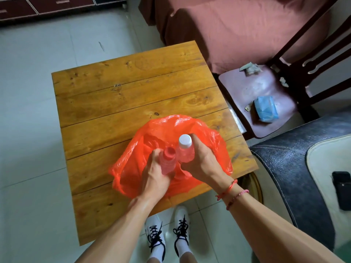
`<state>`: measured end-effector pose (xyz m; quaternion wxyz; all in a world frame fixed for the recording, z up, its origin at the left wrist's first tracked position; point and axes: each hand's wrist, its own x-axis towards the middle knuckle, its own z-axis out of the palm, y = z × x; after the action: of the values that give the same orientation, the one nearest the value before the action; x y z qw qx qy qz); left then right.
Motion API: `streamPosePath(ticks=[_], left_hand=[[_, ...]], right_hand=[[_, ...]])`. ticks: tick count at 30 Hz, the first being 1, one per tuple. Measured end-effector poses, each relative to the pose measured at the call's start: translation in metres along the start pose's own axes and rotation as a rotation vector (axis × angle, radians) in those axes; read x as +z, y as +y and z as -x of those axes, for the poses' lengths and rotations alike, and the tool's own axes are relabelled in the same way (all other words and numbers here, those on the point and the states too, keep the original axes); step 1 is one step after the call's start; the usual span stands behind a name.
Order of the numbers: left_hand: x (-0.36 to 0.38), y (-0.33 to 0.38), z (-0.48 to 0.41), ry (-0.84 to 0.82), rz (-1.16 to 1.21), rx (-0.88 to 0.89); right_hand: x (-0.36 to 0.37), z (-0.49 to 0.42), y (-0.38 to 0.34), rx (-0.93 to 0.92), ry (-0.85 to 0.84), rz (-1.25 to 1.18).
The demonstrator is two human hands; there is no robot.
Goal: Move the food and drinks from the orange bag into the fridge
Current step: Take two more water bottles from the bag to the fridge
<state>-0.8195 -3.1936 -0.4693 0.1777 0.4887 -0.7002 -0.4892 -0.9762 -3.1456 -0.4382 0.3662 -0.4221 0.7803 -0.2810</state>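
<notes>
The orange bag [131, 168] lay open on the near part of the wooden table [133, 92], its mouth spread upward and both hands inside the opening. The left hand [154, 175] gripped a small bottle with a red cap [168, 160], its fingers [154, 152] curled round the body. The right hand [201, 160] gripped a second bottle with a white cap [185, 149], with its fingers wrapped round the far side and largely hidden. Both bottles held a pink liquid, stood roughly upright, touched one another, and rose partly above the bag's rim. Further contents of the bag could not be determined, as the hands and folded plastic covered the interior. The fridge was not in view. Judged from this arrangement, the task was at an early stage: two drinks were in hand but not yet clear of the bag, nothing could be confirmed as stored, and the carry to the fridge plus any remaining items were still outstanding. The rest of the table top carried nothing else visible. To the right of the table stood a dark wooden chair [256, 92] with a blue packet [266, 109] on its seat. A black upholstered seat [284, 168] at near right carried a dark phone [341, 190]. A bed with a pink cover [237, 35] lay at far right.
</notes>
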Motion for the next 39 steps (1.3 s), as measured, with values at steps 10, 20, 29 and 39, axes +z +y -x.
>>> streamPosePath(ticks=[10,20,29,39], left_hand=[[-0.047,0.067,0.013,0.126,-0.02,0.056],[-0.142,0.178,0.022,0.168,0.132,0.205],[-0.247,0.301,0.054,0.148,0.25,0.344],[-0.342,0.407,0.116,0.198,0.223,0.558]], right_hand=[[-0.048,0.033,-0.065,-0.111,0.176,0.028],[-0.13,0.067,-0.173,-0.159,0.261,-0.054],[-0.212,0.107,-0.293,-0.339,0.329,-0.128],[-0.274,0.159,-0.406,-0.565,0.3,-0.223]])
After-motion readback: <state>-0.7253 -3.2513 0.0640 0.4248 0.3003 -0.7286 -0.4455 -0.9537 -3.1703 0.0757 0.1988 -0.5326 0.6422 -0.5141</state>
